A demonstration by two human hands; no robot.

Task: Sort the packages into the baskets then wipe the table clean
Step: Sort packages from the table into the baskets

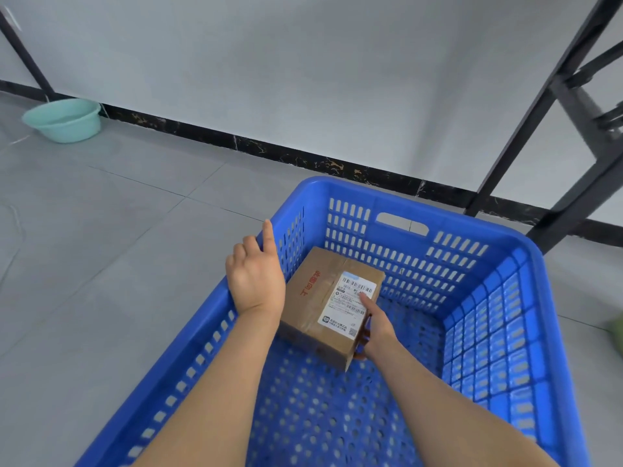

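One cardboard package (323, 298) lies inside the blue basket (505, 332), toward its far left corner, white label facing up. My right hand (376, 326) grasps its near right end, thumb on the label, fingers curled round the side. My left hand (256, 274) hangs over the basket's left rim holding nothing, index finger straight, the others loosely bent; whether it touches the package I cannot tell. A teal basin (62, 120) stands on the floor by the wall.

Right hand (374, 326) grips cardboard box (323, 298) by its near end, inside blue basket (526, 298), toward far-left corner. Left hand (256, 278) over left rim, index straight.
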